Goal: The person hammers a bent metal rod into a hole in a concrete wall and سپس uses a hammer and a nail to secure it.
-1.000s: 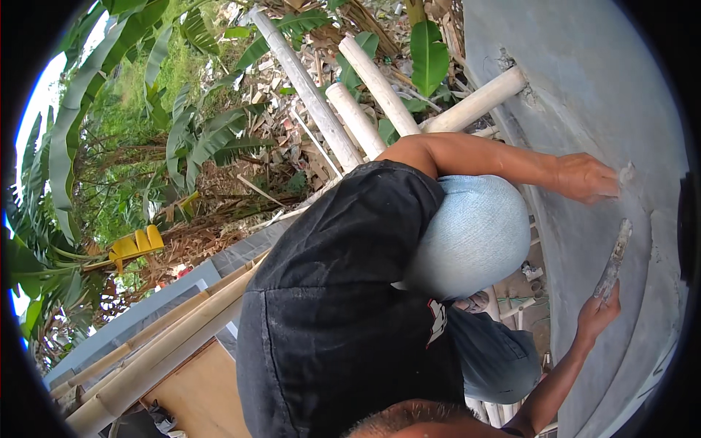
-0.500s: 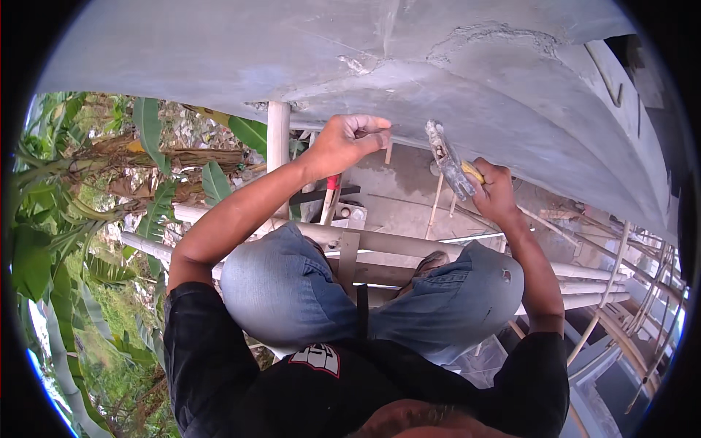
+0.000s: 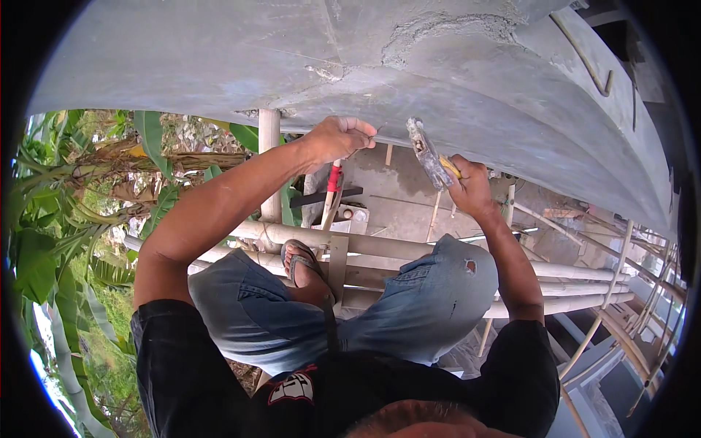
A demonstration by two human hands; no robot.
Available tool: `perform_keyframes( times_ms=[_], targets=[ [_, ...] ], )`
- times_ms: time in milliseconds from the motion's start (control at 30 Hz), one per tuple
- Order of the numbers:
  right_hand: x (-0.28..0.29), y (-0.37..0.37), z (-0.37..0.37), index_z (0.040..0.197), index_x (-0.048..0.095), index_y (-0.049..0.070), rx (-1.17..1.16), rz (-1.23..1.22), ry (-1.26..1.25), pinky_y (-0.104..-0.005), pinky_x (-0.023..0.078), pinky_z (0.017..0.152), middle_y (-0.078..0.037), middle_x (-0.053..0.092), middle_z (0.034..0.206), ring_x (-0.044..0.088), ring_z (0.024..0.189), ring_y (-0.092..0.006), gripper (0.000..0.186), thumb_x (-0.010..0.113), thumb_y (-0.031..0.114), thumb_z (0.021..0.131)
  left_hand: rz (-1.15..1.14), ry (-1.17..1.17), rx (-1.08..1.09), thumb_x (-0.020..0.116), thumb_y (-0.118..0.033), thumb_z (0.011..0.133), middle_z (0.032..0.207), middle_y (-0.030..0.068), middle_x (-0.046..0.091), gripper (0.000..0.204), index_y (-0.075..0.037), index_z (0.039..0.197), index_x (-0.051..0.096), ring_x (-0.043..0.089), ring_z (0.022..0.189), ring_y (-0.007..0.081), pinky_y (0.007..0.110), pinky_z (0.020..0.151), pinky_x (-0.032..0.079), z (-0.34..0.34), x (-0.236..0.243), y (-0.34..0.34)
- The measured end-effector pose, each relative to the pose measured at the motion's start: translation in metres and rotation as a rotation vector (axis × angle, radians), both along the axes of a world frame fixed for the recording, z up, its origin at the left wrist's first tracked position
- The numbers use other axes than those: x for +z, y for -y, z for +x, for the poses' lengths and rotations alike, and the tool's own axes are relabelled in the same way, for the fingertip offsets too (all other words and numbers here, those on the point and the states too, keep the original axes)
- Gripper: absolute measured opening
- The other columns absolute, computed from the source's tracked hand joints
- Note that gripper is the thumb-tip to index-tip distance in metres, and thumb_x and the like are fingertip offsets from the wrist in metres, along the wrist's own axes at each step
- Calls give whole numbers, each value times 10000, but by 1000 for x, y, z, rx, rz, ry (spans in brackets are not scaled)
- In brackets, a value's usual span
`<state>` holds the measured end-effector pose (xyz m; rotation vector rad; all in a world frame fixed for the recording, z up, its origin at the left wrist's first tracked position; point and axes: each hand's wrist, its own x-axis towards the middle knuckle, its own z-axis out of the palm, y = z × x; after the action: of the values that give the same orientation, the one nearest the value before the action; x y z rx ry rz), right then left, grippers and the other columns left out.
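Both hands are raised in front of a curved grey cement surface (image 3: 219, 66), one on each side, with a gap of air between them. The right hand (image 3: 471, 187) has its fingers wrapped around the yellow handle (image 3: 450, 167) of one grey-crusted tool (image 3: 429, 155). The handle lies inside the curled fingers, while the crusted part sticks out past them, tilted up and to the left, toward the left hand but apart from it. The left hand (image 3: 334, 139) has its thumb and forefinger pressed together, pinching what looks like one thin dark piece (image 3: 378, 130); its tip just shows beyond the fingertips, and it is too small to tell what it is. Whether the piece touches the cement behind it, I cannot tell

Counted out, there are two hands, one tool and one thin piece. Beside the left forearm stands one upright pole (image 3: 269, 164), its top meeting the cement. Near that wrist, lower down, is one red-wrapped stick (image 3: 334, 179). Below the hands are two knees in blue jeans (image 3: 431, 306), with one larger hole in the right leg, and one foot in a sandal (image 3: 305, 269). At least three horizontal poles (image 3: 387, 247) run beneath. One bent metal rod (image 3: 605, 90) with a hooked end shows at upper right
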<state>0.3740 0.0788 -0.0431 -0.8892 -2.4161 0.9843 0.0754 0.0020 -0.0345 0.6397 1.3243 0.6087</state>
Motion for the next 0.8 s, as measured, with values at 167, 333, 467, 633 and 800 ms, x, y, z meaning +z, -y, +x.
perform_keyframes(
  times_ms=[167,333,467,633,800],
  targets=[
    [-15,-6,2,740,515,8,-18,-8,-32,-362,413,517,-184,484,610,464,524,-347,152,619,93,811,-105,21,56,590,-89,924,1016,11,673,368,-68,1289,554,573,815,70,219,728,464,20,-26,-8],
    [-17,-5,6,771,543,14,-16,-55,21,-424,426,548,-209,522,638,520,611,-433,223,658,191,843,23,354,557,613,-145,928,982,19,683,278,-56,1192,615,591,759,56,204,717,508,71,-73,0],
    [-8,-12,10,776,555,18,49,10,38,-406,416,519,-195,529,639,516,577,-415,193,669,167,821,224,685,1009,620,-177,935,909,58,675,215,-18,1079,625,627,770,115,241,718,533,103,-78,1],
    [14,-14,15,735,544,30,110,20,99,-385,428,522,-159,507,593,517,537,-360,253,702,216,802,394,794,1176,614,-186,945,892,56,665,251,0,1114,618,640,750,130,266,709,553,104,-67,-7],
    [36,-6,10,724,538,28,166,62,102,-385,412,499,-142,485,575,504,520,-339,331,737,283,796,401,806,1174,599,-172,954,856,42,647,256,11,1133,599,632,755,135,272,715,542,96,-56,-16]
  ],
)
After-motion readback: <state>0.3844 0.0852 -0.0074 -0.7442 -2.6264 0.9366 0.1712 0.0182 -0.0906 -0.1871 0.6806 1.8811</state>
